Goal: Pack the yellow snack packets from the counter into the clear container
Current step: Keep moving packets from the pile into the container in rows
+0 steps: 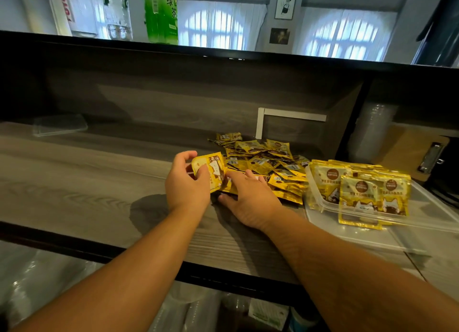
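Left hand (186,182) pinches one packet (211,170) upright; right hand (250,200) lies spread on the pile (268,162). Container (372,215) sits at three o'clock, nearer the right.

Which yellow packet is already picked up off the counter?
The packet in the left hand, tilted up at the pile's left edge. The rest lie flat in the pile or stand in the clear container.
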`<state>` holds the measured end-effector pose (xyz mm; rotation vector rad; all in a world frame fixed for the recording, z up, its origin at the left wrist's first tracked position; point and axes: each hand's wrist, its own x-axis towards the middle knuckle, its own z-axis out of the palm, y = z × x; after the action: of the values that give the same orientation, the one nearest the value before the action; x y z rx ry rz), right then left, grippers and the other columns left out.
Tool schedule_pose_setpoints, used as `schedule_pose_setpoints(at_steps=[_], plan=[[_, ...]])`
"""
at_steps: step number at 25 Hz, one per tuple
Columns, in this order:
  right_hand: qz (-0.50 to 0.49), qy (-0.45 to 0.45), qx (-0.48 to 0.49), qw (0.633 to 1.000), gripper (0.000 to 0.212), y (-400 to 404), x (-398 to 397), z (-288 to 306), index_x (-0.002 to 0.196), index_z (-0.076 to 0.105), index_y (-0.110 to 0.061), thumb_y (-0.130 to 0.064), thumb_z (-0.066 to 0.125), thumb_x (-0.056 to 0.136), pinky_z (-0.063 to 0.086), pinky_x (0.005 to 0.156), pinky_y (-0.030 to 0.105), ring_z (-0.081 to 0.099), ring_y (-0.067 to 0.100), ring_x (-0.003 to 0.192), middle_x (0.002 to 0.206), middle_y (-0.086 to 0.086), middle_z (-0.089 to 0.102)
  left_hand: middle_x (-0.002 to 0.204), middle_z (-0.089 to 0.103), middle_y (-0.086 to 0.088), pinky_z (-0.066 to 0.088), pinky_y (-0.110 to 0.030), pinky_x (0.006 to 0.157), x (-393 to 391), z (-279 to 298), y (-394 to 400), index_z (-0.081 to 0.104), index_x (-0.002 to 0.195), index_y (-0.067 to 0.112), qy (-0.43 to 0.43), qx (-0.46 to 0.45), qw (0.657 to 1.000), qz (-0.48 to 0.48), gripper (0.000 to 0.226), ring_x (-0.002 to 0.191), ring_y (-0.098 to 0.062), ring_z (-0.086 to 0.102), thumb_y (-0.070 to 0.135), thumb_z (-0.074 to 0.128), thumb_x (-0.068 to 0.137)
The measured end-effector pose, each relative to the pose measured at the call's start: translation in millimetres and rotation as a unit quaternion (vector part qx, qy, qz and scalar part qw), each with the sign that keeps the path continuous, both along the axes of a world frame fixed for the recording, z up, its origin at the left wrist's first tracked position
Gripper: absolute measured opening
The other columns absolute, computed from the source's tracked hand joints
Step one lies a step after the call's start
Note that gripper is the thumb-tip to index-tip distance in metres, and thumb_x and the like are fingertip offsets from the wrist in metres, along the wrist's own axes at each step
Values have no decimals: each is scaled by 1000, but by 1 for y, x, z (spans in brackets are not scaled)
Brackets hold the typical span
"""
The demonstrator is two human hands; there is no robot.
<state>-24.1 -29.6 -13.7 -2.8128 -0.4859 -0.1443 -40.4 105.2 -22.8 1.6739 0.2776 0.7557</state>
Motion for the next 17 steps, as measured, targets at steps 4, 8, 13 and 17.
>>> schedule_pose_setpoints(at_steps=[4,8,13,17], plan=[[-27,-57,43,997,51,0,2,-13,135,45,-33,-49,57,88,14,118,47,48,20,126,129,-4,61,103,66,7,61,-32,64,2,2,5,55,114,36,-28,-36,998,41,25,91,-13,69,15,54,101],[-23,-130,-20,991,34,0,-3,-12,125,54,-33,-43,55,92,33,109,45,54,22,116,117,-4,65,113,61,11,61,-33,74,-1,4,3,64,127,34,-49,-27,997,53,34,102,-14,67,15,47,105],[33,-90,-91,991,51,-1,-11,-4,130,49,-33,-63,47,89,43,94,44,44,27,119,129,-2,56,121,64,5,61,-45,79,-2,-1,2,60,132,40,-75,7,996,55,38,104,-19,66,19,44,105],[54,-17,-226,972,50,10,-11,7,142,33,-39,-52,45,96,43,94,50,36,37,126,137,11,44,123,63,1,60,-40,83,-12,4,-6,58,129,33,-79,43,995,46,34,108,-22,64,16,51,100]])
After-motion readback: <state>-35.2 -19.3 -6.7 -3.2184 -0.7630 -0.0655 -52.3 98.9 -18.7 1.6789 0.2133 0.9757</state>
